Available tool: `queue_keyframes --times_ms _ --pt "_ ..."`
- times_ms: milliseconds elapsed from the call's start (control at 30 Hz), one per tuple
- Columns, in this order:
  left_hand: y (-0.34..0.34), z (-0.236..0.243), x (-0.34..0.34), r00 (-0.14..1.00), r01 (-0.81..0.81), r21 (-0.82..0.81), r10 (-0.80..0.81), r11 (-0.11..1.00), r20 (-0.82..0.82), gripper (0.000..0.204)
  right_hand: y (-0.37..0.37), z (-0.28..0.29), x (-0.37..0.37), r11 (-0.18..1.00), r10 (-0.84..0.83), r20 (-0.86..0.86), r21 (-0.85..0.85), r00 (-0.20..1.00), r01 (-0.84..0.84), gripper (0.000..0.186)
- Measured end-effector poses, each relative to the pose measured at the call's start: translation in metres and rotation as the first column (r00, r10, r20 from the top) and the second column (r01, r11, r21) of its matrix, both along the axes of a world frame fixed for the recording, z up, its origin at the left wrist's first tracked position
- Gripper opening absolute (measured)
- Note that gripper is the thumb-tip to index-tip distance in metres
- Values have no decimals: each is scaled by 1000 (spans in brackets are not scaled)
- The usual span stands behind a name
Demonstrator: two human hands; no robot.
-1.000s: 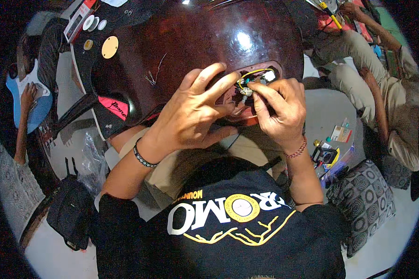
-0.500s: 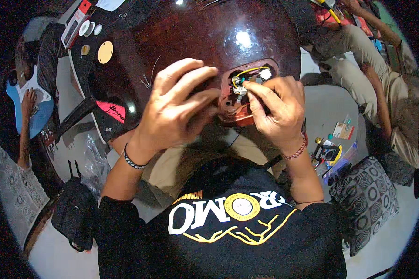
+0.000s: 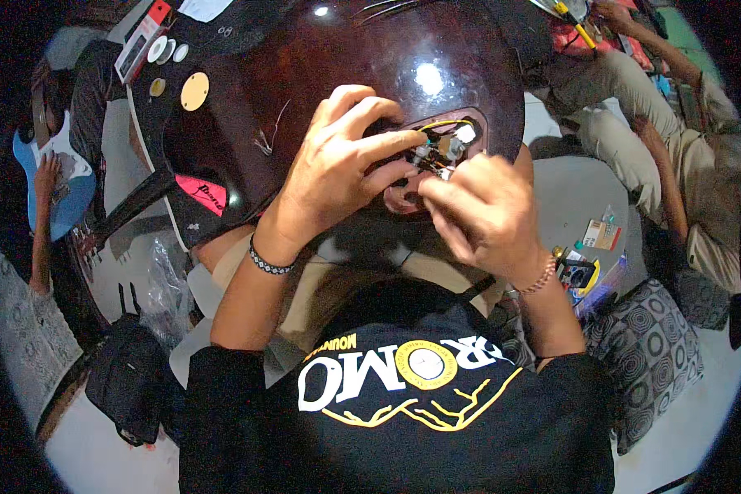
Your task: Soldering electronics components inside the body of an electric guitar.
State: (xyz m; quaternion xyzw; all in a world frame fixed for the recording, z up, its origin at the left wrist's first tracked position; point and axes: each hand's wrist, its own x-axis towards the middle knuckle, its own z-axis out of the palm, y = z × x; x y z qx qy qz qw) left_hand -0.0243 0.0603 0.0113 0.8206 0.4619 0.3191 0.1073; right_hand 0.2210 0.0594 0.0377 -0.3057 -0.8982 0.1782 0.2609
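Observation:
A glossy dark reddish-brown guitar body (image 3: 346, 49) lies in front of me. Near its right end is an open control cavity (image 3: 403, 202) packed with wires and electronic parts, one yellow wire (image 3: 443, 124) arching along the far side. My left hand (image 3: 342, 160) reaches in from the left; its thumb and index finger close on a small silver potentiometer (image 3: 422, 153) at the cavity's left side. At the near right edge of the cavity, my right hand (image 3: 486, 210) is curled with thumb and fingers together. Whatever lies between its fingertips is hidden.
Loose thin wires (image 3: 265, 142) rest left of my left hand. Farther left are a round cream cover plate (image 3: 194, 91), white spools (image 3: 165, 49) and a pink plate (image 3: 200, 193). Another person holds a blue guitar (image 3: 72, 198) at left; someone in khaki trousers (image 3: 634, 90) sits right. A patterned cushion (image 3: 650, 362) lies nearby.
My left hand has moved right, its fingertips now at the potentiometer. My right hand has drawn back from that part toward the cavity's near edge and curled more tightly.

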Motion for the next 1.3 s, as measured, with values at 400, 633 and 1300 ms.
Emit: queue_keyframes --times_ms 400,633,1300 --pt "3 -9 -5 985 129 -48 -123 990 117 43 52 37 -19 885 466 585 -309 664 -349 31" --pt "5 -9 -6 982 138 -40 -131 990 135 42 59 40 -23 865 488 630 -256 605 -432 31" --pt "6 -7 -5 985 118 -36 -112 992 134 39 59 39 -21 879 450 622 -182 641 -441 33"
